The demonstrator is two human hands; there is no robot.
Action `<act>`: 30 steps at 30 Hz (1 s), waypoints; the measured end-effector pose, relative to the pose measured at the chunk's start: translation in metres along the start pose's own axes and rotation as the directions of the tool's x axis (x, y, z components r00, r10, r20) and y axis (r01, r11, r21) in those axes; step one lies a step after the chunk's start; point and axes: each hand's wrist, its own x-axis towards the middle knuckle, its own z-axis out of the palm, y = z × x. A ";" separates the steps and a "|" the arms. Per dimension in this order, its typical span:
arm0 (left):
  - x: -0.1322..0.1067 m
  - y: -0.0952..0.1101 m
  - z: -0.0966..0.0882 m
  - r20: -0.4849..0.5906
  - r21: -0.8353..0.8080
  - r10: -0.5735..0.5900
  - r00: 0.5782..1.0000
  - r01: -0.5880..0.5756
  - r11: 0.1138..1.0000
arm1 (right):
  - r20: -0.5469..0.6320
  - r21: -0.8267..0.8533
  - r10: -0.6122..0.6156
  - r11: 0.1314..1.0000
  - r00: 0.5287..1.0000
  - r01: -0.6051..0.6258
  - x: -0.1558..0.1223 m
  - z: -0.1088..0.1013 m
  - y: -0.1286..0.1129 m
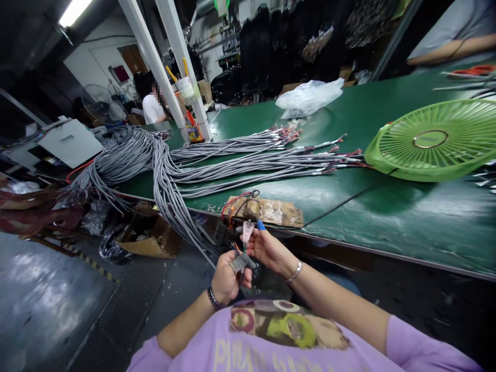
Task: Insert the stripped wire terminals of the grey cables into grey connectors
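My left hand (226, 279) is closed around the end of a grey cable, its wrist banded by a dark bracelet. Grey wrapping (241, 262) covers part of the fingers there. Thin coloured wires (234, 248) fan out above that hand. My right hand (269, 251), with a blue cover (261, 225) on one fingertip, pinches at the green wires (244, 248). By its fingertips is a pinkish-white piece (248, 231); whether it is a finger wrap or a separate part I cannot tell. Just beyond both hands, a taped cardboard piece (289, 213) lies at the table edge.
Bundles of grey cables (225, 168) stretch across the green table (387, 217), some drooping over its front edge. A green fan (430, 139) stands at right, a plastic bag (310, 97) behind. Posts (178, 67) rise at the back. A cardboard box (149, 237) sits below left. Other people are farther off.
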 end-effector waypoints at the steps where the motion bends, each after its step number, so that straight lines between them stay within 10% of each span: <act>1: -0.002 -0.001 0.001 -0.006 0.005 0.006 1.000 -0.006 1.000 | 0.007 -0.003 0.004 1.000 1.000 -0.004 -0.001 0.001 -0.001; 12: 0.001 0.002 0.009 -0.070 -0.038 0.087 0.994 -0.089 0.995 | -0.088 -0.369 -0.336 0.885 0.938 0.283 -0.003 0.004 0.002; 30: 0.000 -0.008 0.006 -0.104 -0.070 0.058 0.993 -0.065 0.995 | -0.048 0.052 -0.043 0.998 0.998 0.046 0.003 0.004 0.005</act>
